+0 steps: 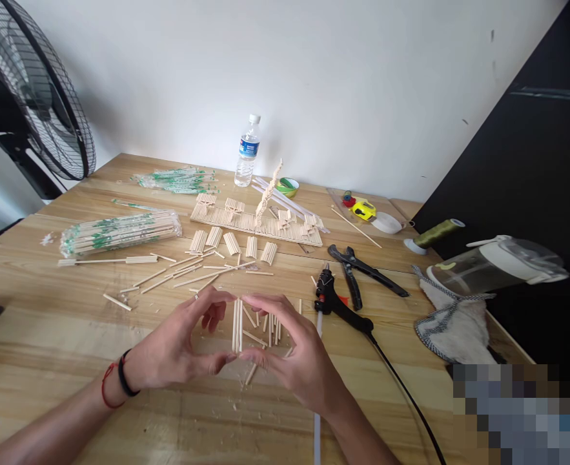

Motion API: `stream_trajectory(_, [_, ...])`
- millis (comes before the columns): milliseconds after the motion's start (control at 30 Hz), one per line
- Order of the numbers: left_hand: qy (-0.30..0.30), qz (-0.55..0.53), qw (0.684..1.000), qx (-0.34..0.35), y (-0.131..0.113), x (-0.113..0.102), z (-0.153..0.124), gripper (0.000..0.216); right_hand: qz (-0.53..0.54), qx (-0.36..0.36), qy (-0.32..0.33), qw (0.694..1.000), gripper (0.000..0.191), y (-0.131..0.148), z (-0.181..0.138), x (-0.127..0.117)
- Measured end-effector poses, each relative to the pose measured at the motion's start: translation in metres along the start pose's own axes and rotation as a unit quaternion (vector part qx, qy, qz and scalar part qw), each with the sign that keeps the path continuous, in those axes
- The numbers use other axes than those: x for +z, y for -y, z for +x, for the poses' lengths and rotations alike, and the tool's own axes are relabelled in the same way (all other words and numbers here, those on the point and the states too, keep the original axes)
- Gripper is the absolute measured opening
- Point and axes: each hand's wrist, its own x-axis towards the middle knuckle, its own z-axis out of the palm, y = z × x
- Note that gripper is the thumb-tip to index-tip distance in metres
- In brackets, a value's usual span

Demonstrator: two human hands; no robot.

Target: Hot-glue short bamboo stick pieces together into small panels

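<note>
While the left hand (173, 345) and right hand (308, 355) pinch short wooden sticks (237, 326) by their ends, a glue gun (336, 303) lies beside pliers (348, 257) on the table (47, 349).

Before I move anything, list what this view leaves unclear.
All in the head view:
Held sticks: whether they are joined, too small to tell.
Loose sticks: partly hidden behind the right hand.
Bottle label: print too small to read.
Fan: left edge cuts it off.
Cord: bottom edge cuts it off.
</note>
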Motion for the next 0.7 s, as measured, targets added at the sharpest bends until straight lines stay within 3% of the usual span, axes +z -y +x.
stream_trajectory(700, [0.001,0.012,1.000,0.007,-0.0007,0.0032,-0.0025,0.060,0.013,-0.012,0.001,1.000,0.054,-0.0014,0.0003,0.0016])
